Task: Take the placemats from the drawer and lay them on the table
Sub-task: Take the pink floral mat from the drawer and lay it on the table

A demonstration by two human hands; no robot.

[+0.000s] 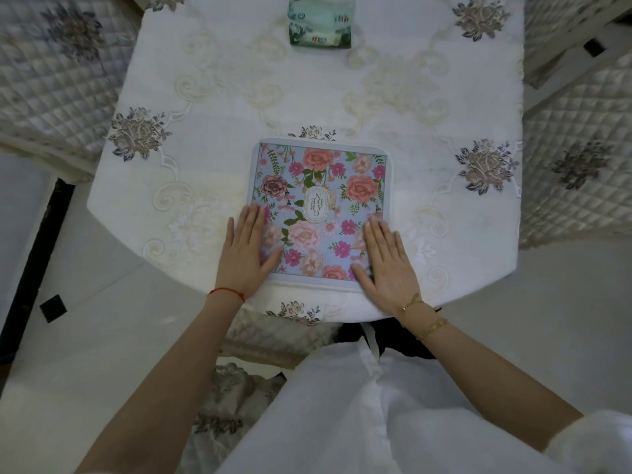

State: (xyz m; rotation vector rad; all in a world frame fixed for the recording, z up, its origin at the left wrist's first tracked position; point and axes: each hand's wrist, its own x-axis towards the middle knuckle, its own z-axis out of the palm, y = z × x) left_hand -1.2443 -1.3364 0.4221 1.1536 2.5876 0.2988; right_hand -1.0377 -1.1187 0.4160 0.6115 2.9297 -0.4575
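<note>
A square placemat [321,186], pale blue with pink and coral flowers and a "GARDEN" label in its middle, lies flat on the table [219,138] near the front edge. My left hand [248,249] rests palm down on the placemat's near-left part, fingers extended. My right hand [386,261] lies flat on its near-right part in the same way. Neither hand grips anything. No drawer is in view.
The table carries a white embroidered cloth with grey flower motifs. A green tissue pack [319,23] sits at the far middle. Quilted chairs stand at the left [51,73], the right [574,159] and tucked under the front edge [273,333].
</note>
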